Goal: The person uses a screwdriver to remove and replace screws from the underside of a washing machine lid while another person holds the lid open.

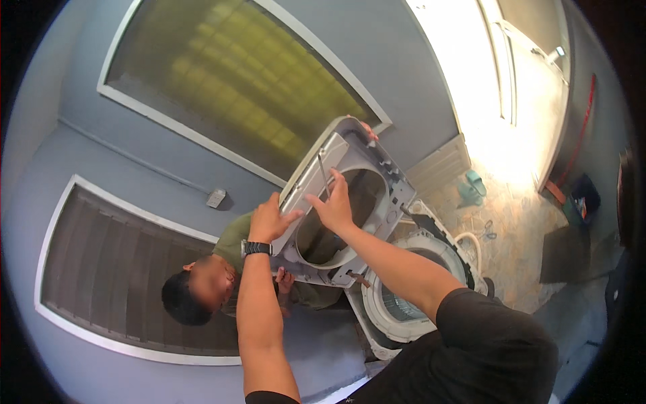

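Note:
My left hand grips the edge of a pale plastic washing machine top, which is lifted and tilted, with a large round opening. My right hand is at a slim metal rod over the panel's raised strip, its fingers around the rod. Below and to the right, the open washer body shows its round tub. A co-worker in a green top crouches behind my left forearm, with a hand at the panel's lower edge. Fingers also show at the panel's top corner.
Framed windows line the grey wall beside a small outlet box. At right are a bright doorway, green slippers, a beige hose, scissors on the floor, a dark bin and a red stick.

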{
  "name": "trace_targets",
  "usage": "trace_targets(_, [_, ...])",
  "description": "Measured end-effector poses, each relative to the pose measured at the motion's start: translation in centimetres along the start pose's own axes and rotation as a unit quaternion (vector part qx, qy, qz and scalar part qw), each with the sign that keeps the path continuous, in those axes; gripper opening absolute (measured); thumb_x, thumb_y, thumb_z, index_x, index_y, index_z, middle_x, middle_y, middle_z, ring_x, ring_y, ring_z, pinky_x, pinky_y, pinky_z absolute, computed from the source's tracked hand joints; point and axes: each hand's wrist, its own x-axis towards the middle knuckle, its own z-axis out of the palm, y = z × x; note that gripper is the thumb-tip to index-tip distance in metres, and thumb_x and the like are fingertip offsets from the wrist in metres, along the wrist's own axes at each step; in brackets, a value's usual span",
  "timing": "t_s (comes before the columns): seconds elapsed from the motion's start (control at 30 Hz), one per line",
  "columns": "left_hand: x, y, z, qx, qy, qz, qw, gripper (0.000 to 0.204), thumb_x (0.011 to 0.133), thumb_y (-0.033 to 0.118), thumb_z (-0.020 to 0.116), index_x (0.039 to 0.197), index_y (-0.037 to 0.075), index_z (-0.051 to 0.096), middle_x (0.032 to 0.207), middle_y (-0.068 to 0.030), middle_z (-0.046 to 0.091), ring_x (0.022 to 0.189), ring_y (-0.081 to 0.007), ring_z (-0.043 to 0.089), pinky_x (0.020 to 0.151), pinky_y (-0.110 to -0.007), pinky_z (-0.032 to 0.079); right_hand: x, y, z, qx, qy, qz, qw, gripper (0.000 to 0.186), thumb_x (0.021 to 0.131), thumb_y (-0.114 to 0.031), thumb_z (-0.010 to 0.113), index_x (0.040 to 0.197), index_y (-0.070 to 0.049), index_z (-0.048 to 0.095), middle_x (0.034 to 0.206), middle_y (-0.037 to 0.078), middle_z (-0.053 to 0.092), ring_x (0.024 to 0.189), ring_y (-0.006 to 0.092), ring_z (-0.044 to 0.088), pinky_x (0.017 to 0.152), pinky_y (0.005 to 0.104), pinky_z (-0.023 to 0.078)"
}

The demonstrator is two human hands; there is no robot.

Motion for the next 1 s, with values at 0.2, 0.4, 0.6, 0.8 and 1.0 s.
trace_targets(0.2, [-0.2,0.1,1.3,0.052,0.08,0.008,0.995,0.07,0.081,0.059,0.079,0.114,0.0,0.06,0.096,-0.0306,0.073,0.094,-0.0522,0.07,0.081,-0.059,0.054,-0.5,0.0,-0.7,-0.033,-0.036,0.0,0.999,0.093,0.082,-0.031,0.086,0.155,-0.008,0.034,0.129,0.023,0.053,0.109,0.0351,0.061,0.098,0.0452,0.05])
trace_targets(0.4, [-0.4,0.4,0.5,0.042,0.033,-0.01,0.999,0.083,0.082,0.062,0.08,0.129,-0.003,0.06,0.107,-0.0337,0.072,0.104,-0.0519,0.069,0.089,-0.055,0.055,-3.6,3.4,-6.7,-0.063,-0.107,0.062,0.99,0.065,0.086,-0.03,0.079,0.138,-0.003,0.052,0.122,0.021,0.06,0.113,0.0354,0.062,0.099,0.045,0.051])
trace_targets(0.6, [-0.3,1.3,0.5,-0.002,0.025,-0.037,0.999,0.071,0.083,0.051,0.084,0.126,-0.001,0.062,0.108,-0.0305,0.074,0.105,-0.0491,0.07,0.087,-0.053,0.055,-14.5,12.5,-18.1,-0.143,-0.178,0.262,0.938,0.046,0.089,-0.027,0.075,0.125,-0.002,0.062,0.122,0.022,0.066,0.114,0.0349,0.065,0.096,0.0459,0.053])
trace_targets(0.8, [-0.3,1.9,1.6,0.026,0.079,-0.076,0.994,0.065,0.083,0.054,0.084,0.117,0.002,0.066,0.1,-0.0258,0.076,0.098,-0.045,0.073,0.081,-0.049,0.056,-19.8,13.8,-20.8,-0.103,-0.257,0.417,0.866,0.041,0.093,-0.03,0.075,0.12,-0.002,0.064,0.102,0.015,0.071,0.095,0.0285,0.069,0.085,0.041,0.055])
trace_targets(1.0, [0.3,2.1,1.3,0.012,0.059,-0.067,0.996,0.068,0.082,0.06,0.081,0.114,0.002,0.066,0.099,-0.0257,0.076,0.095,-0.0475,0.072,0.08,-0.052,0.055,-7.5,8.0,-13.5,0.013,-0.169,0.191,0.967,0.049,0.09,-0.03,0.079,0.126,-0.002,0.06,0.093,0.01,0.068,0.085,0.0225,0.066,0.079,0.0372,0.053])
